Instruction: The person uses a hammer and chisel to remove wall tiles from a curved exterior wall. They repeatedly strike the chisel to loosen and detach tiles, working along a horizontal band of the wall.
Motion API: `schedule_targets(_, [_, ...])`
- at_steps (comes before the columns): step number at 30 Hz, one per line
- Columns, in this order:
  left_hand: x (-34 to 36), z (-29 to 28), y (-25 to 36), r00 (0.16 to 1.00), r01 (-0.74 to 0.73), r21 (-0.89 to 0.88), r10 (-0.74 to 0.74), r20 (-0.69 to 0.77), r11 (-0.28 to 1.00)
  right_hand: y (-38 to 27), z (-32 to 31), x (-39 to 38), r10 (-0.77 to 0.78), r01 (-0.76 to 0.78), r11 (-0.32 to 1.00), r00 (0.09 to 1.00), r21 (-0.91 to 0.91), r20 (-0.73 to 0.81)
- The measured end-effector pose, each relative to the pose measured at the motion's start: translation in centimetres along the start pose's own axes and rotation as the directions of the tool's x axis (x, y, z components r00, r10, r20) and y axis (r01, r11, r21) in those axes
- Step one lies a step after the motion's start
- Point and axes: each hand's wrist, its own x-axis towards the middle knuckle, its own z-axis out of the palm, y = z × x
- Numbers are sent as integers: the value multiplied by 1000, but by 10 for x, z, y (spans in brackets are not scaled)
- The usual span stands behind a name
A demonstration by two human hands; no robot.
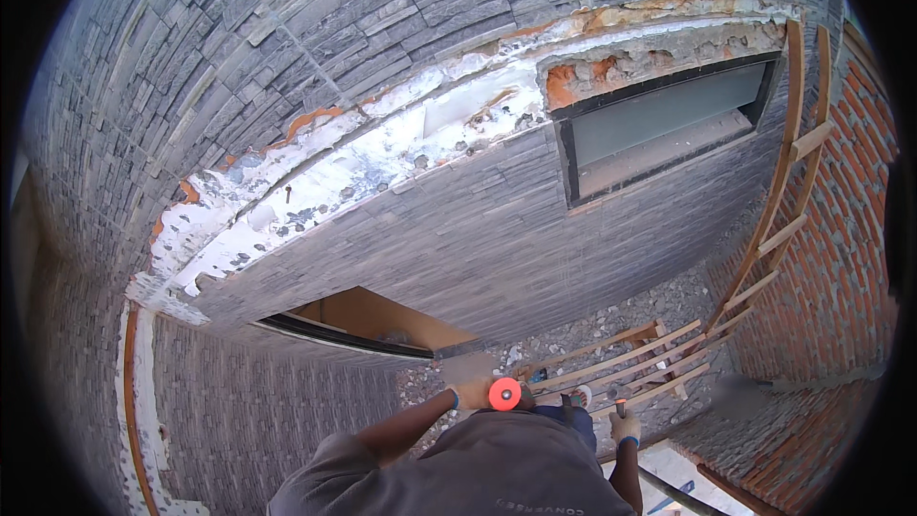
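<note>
My left hand [471, 393], in a pale work glove, is closed behind a round orange-red disc with a metal centre. It looks like the guard of a chisel [504, 394] seen end-on, and its shaft is hidden. My right hand [627, 427], also gloved, hangs lower at my right side. Its fingers are wrapped round the handle of what looks like a hammer [621, 408], with an orange part of the handle showing above the fist. Both hands are apart from the wall.
A grey stone-look wall [458, 239] carries a long chipped strip [382, 177] of white plaster and exposed brick. It holds a black-framed window [669, 124] and a lower opening [373, 317]. A wooden ladder [785, 143] leans at right; another wooden frame [659, 355] stands over rubble [583, 339].
</note>
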Motion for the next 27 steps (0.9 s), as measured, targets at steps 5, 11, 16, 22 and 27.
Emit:
schedule_targets(5, [22,-29,49,927,-84,-196,5,-375,977,-18,-17,27,-152,140,987,971,-74,-184])
schedule_targets(11, [80,-122,206,860,-396,462,497,-117,794,-7,-33,47,-49,56,996,994,72,-97])
schedule_targets(16, [81,-151,426,646,-718,514,724,240,470,16,-48,29,-25,18,995,998,100,65])
schedule_targets(22, [25,-162,458,494,-830,463,797,347,313,62,-63,6,212,-232,972,941,45,264])
schedule_targets(27, [77,-111,441,458,-886,298,772,440,356,111,-56,-9,368,-424,896,875,134,314])
